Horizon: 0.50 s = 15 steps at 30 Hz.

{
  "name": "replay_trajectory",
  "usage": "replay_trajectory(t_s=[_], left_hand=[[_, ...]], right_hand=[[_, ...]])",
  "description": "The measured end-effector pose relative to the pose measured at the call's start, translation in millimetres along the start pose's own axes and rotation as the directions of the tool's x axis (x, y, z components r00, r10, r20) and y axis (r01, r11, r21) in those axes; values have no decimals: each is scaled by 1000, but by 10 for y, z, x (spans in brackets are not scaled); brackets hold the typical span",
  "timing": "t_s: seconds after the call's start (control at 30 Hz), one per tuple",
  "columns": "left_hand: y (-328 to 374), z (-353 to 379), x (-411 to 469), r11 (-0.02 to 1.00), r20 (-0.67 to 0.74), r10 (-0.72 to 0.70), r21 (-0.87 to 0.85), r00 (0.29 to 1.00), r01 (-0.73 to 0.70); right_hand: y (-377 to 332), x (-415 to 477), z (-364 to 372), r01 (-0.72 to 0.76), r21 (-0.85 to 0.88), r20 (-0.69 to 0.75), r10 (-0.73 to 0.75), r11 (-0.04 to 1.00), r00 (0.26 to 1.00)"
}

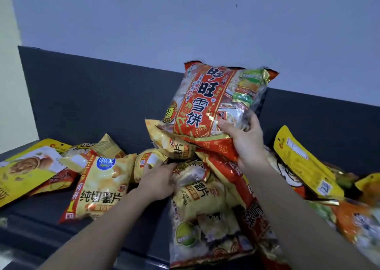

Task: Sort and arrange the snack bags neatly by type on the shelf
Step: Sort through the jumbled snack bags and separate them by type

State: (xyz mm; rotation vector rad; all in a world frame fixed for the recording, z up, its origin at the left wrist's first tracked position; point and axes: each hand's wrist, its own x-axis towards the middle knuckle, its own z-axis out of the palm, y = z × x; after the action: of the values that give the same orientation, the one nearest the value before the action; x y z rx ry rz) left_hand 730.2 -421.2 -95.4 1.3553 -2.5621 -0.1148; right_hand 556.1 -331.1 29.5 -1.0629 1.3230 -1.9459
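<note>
**On the shelf, a sort barely begun**

On a dark grey shelf (30, 224) against a pale wall: snack-sorting under way, with little in order so far. Pictured lifting a large red rice-cracker bag (218, 101) clear of the heap, right hand (244, 138) clamped on its lower right corner, thumb across the front. Held tilted above the middle of the pile, in front of the shelf's back panel, with a wedged chip bag (172, 142) caught against its lower left edge.

Reaching in below with the left hand (158, 181), thumb on a small chip bag (150, 161) and fingers pushed between the packs; too blurred to say whether closed on anything.

Jumbled all around: a flat chip bag (100, 185) lying to the left, one yellow pouch (24, 173) at far left, a second pouch (304, 161) propped at right, another red bag (226, 173) and a big pale pack (205, 218) overlapping in the centre.

Judged to be at the picking-out stage, types mixed and no row formed. Next, by the look of it: finding bare shelf for the red rice-cracker bag, perhaps the stretch at front left, then pulling its twin out to join it. Calls for freeing the wedged chip bag first, to avoid dragging it along, and for an easy grip on puffed, crushable packs.
</note>
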Motion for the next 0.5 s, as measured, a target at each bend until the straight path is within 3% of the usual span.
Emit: replay_trajectory(t_s=[0.13, 0.3, 0.4, 0.5], left_hand=[[-106, -60, 8, 953, -104, -104, -296, 989, 69], [-235, -375, -95, 692, -154, -132, -722, 979, -20], [-300, -566, -203, 523, -119, -81, -850, 990, -59], [-325, -700, -293, 452, -120, -56, -888, 991, -82]], right_hand=[[57, 18, -130, -9, -7, -1, 9, 1000, 1000], [55, 35, -137, 12, 15, 24, -12, 1000, 1000], [45, 61, -104, 29, 25, 45, -30, 999, 999], [24, 52, -47, 39, 29, 31, -40, 999, 999]])
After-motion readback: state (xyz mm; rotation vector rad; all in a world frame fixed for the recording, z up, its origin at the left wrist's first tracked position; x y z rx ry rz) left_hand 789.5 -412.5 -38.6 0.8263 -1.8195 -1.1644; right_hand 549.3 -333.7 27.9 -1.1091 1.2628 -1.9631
